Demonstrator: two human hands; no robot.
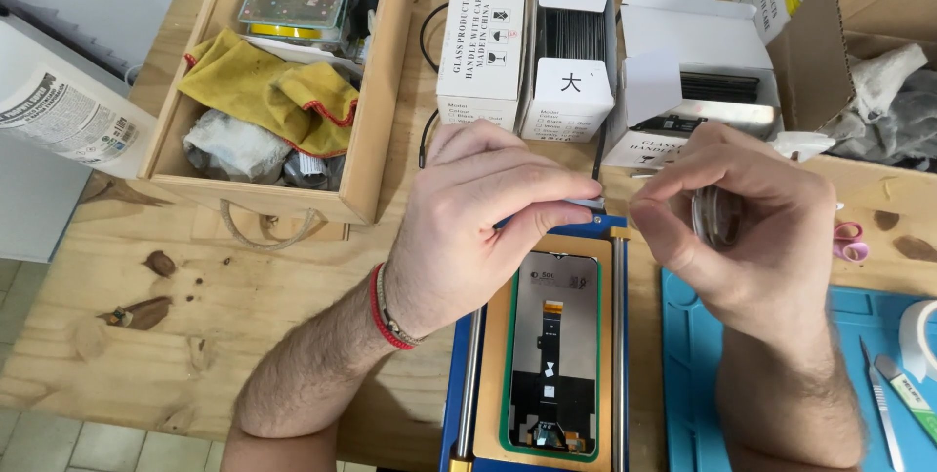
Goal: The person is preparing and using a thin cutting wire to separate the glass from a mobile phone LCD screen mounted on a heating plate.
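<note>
While the phone screen (553, 350) lies in its frame, we judge it thin and fragile.
Our left hand (468, 228) pinches a flat tool (576, 205); our right hand (752, 228) curls round a clear spool (717, 216).

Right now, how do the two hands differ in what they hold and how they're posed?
The left hand pinches a thin blue-and-grey tool, fingers stretched rightward, and wears a red cord bracelet. The right hand has a bare wrist and curls around a small clear roll, probably tape. Both hover close together over the top edge of the phone screen panel, which lies face down in the tan mould.
</note>
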